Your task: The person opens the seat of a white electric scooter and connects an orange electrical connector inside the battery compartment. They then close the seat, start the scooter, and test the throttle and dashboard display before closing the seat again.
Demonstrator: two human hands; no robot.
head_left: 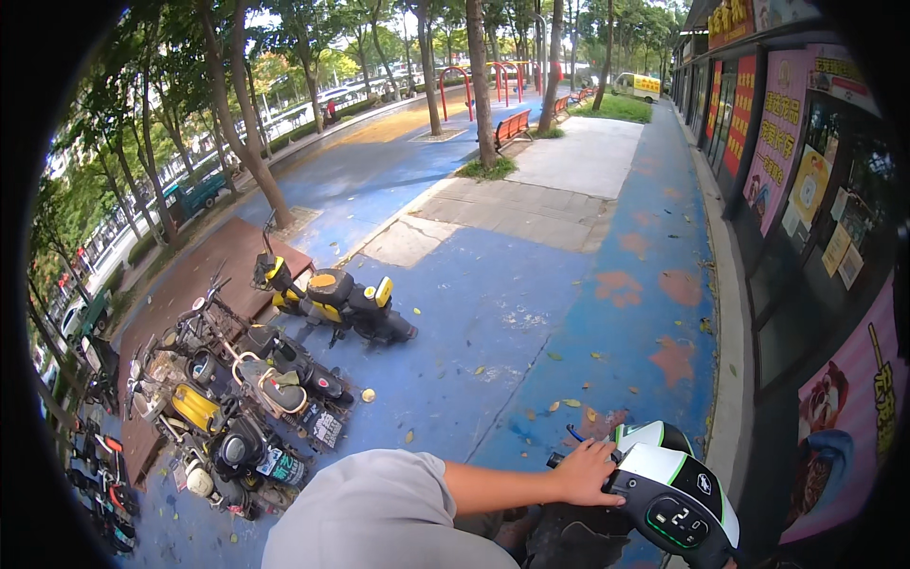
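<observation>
My left hand (pixel 586 471) grips the left side of a scooter's handlebar (pixel 626 462), its fingers curled over it near the left grip. My bare forearm comes out of a grey short sleeve (pixel 370 512) at the lower middle. The scooter's white and black front cowl (pixel 706 484) carries a lit dashboard (pixel 675 521) just right of this hand. My right hand is out of view.
Parked two-wheelers (pixel 237 398) crowd the left, with a yellow-black scooter (pixel 332 303) ahead-left. Blue pavement (pixel 502 322) runs forward beside shopfronts (pixel 806 209) and a kerb on the right. Trees (pixel 483 85), red benches (pixel 512 126) and a van (pixel 633 87) stand farther off.
</observation>
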